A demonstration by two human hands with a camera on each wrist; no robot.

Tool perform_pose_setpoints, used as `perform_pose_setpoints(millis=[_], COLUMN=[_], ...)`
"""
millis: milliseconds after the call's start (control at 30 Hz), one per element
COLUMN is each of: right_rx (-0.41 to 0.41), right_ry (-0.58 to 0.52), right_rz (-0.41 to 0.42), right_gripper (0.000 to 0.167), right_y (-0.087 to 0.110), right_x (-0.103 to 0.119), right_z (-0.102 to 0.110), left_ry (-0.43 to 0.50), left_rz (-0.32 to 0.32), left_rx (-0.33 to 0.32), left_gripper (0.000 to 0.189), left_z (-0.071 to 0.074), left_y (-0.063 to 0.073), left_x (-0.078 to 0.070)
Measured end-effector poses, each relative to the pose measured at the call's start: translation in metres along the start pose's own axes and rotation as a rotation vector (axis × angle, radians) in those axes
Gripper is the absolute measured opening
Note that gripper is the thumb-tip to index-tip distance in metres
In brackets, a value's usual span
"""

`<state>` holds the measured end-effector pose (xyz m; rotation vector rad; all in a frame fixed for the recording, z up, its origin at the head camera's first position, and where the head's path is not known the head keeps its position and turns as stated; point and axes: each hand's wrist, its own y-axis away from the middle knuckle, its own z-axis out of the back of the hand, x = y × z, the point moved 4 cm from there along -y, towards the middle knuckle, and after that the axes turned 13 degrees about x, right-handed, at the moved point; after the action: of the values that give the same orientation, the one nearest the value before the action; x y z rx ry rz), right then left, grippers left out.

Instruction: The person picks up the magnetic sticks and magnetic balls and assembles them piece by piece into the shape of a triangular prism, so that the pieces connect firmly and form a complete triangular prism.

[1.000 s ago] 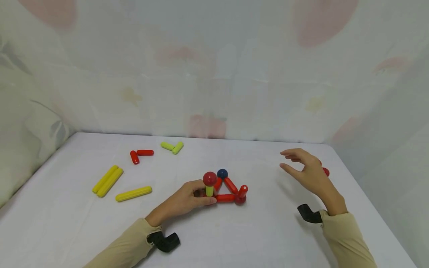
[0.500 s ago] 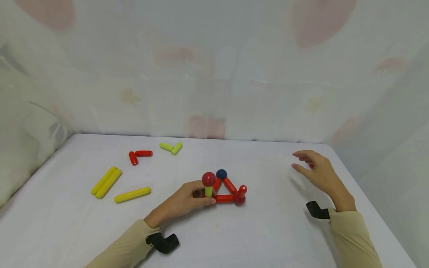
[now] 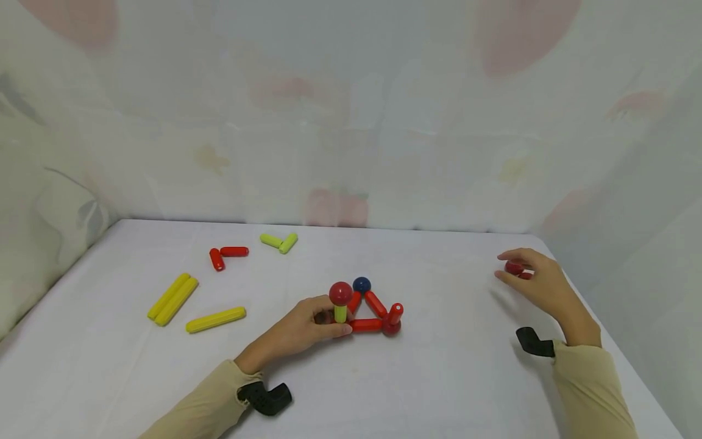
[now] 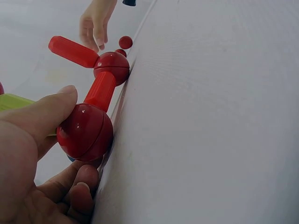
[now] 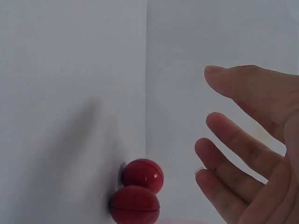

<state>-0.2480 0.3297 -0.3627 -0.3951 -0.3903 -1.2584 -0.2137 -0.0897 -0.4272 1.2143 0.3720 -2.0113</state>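
My left hand (image 3: 311, 323) grips a red ball (image 4: 86, 132) at the near left corner of a triangle of red rods (image 3: 366, 325). From that corner a short lime rod (image 3: 340, 314) rises with another red ball (image 3: 341, 293) on top. A blue ball (image 3: 362, 285) forms the far corner. The right corner is a red ball (image 3: 392, 329) bearing an upright red rod (image 3: 395, 313). At the table's right side my right hand (image 3: 543, 283) hovers with fingers apart, close over two loose red balls (image 5: 142, 175); the right wrist view shows a gap between fingers and balls.
Two long yellow rods (image 3: 172, 299) lie side by side at the left, with a third yellow rod (image 3: 216, 319) nearer the left hand. Two short red rods (image 3: 234, 251) and two short lime rods (image 3: 279, 242) lie farther back. A patterned cloth (image 3: 340, 122) hangs behind the table.
My right hand has moved right, and the loose red balls now show between its thumb and fingers. My left hand keeps its hold on the triangle.
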Motion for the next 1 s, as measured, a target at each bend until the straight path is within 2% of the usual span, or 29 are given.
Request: perform_pose_setpoints(millis=[300,633,767,1000], right_rx=[0.033,0.132,0.145,0.172], right_ry=[-0.014,0.004,0.024,0.031], right_rz=[-0.041,-0.145,-0.155,-0.197], right_gripper=[0.037,0.045,0.045,0.038], right_y=[0.005,0.004,0.003,0.002], right_x=[-0.015,-0.025,-0.029,-0.037], right_z=[0.001,-0.003,-0.005,-0.011], left_ry=[-0.006,-0.007,-0.009,-0.017], left_rz=[0.007,0.0,-0.014,-0.017], left_rx=[0.001,0.003,0.005,-0.002], left_gripper=[0.015,0.015,0.016,0.016], left_z=[0.0,0.0,-0.001,0.0], left_y=[0.0,0.0,0.0,-0.001], left_x=[0.0,0.0,0.001,0.001])
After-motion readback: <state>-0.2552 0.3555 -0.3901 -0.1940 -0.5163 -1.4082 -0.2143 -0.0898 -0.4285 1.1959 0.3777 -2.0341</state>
